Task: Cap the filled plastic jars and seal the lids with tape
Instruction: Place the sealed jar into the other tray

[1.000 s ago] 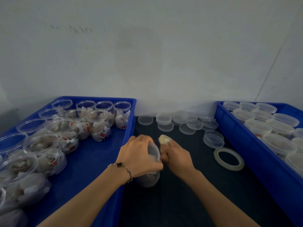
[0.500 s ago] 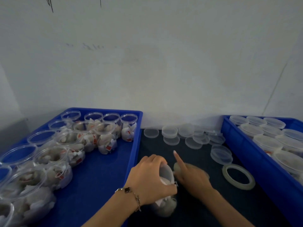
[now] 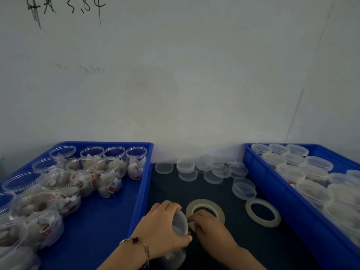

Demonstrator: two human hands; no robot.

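The left hand is curling round a capped jar, which is tilting over near the front edge of the dark mat, its lid facing the right hand. The right hand is pinching at the lid's rim with bent fingers, pressing against a tape roll that is standing just behind its knuckles; whether it is actually gripping the roll or only a tape end is hard to tell. A bracelet is hanging on the left wrist.

A second roll is lying flat on the mat to the right, just beside the right bin. Loose lids are lying scattered along the mat's far edge, some stacked, with a small stack sitting nearer the second roll.

The left bin is bordering the mat's left edge and is holding open jars filled with pale sachets bearing red tags, crowded toward its far and left sides. The right bin is bordering the mat's right edge and is holding capped jars packed close together. A white wall is rising behind everything, with dark scribbles at its upper left.
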